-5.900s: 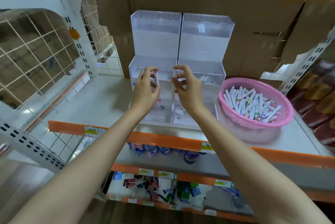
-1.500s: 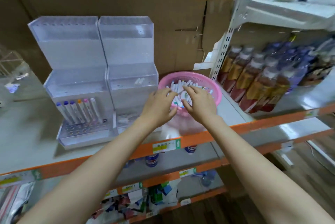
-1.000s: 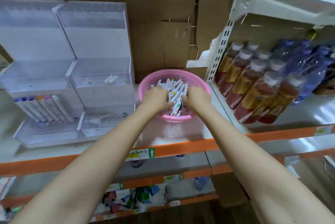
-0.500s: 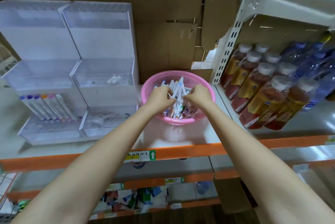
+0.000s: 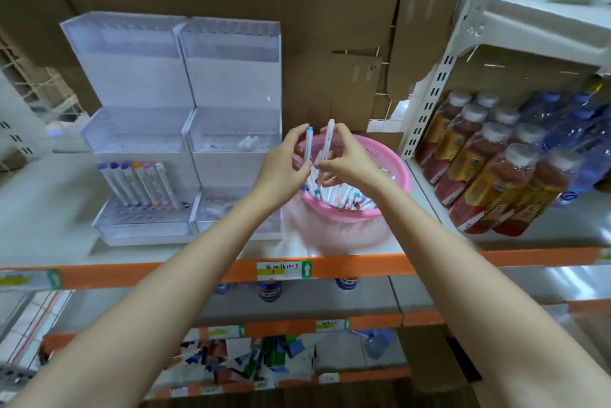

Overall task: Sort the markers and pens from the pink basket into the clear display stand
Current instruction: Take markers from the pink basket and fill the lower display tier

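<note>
The pink basket (image 5: 395,173) stands on the shelf right of the clear display stand (image 5: 185,130) and holds several white markers (image 5: 340,194). My left hand (image 5: 284,164) pinches a blue-capped marker (image 5: 309,144) upright above the basket. Beside it my right hand (image 5: 347,161) pinches a peach-capped marker (image 5: 327,139), also upright. The two markers nearly touch. In the stand's lower left tier several markers (image 5: 139,184) with purple, orange, pink and pale caps stand in a row.
Bottled drinks (image 5: 496,166) crowd the shelf to the right, behind a white upright post (image 5: 429,100). Cardboard covers the back wall. An orange shelf edge (image 5: 211,270) with price tags runs below, with more goods on lower shelves.
Both hands were digging in the basket; now each has lifted a marker out and holds it upright above the basket. The view has swung from the stand towards the basket.
</note>
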`<control>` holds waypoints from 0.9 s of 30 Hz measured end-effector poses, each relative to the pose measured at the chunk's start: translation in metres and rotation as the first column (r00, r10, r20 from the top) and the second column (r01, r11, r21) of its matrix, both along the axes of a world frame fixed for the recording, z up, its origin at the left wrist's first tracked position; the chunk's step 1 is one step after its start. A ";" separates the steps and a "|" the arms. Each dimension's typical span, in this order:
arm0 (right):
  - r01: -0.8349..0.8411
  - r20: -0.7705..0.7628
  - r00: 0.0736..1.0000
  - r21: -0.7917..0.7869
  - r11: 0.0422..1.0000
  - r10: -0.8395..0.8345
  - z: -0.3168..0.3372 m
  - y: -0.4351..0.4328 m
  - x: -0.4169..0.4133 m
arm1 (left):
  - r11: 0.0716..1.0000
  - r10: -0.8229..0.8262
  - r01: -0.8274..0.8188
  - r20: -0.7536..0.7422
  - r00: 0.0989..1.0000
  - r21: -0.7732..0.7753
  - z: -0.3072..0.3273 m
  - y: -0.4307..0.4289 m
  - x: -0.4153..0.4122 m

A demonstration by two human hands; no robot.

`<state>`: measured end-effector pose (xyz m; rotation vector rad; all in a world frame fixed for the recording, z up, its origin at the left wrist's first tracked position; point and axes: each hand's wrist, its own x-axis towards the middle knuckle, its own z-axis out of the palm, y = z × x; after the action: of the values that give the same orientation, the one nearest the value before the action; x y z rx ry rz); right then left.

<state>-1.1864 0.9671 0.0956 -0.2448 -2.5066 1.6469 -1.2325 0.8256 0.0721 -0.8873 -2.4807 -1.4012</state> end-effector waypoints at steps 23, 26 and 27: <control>0.020 -0.298 0.954 0.130 0.991 0.020 -0.015 -0.205 -0.051 | 0.966 0.211 -0.198 -0.068 0.975 0.164 -0.003 -0.213 -0.040; 0.075 -0.317 0.948 0.153 0.985 -0.023 -0.019 -0.217 -0.058 | 0.971 0.170 -0.158 -0.054 0.984 0.181 -0.004 -0.217 -0.046; 0.098 -0.326 0.944 0.159 0.982 -0.042 -0.020 -0.220 -0.061 | 0.972 0.162 -0.150 -0.054 0.985 0.179 -0.004 -0.217 -0.048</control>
<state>-1.2470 0.7469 0.0753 -0.0405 -2.3428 1.3091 -1.2802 0.6084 0.0678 -0.6772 -2.2800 -1.4803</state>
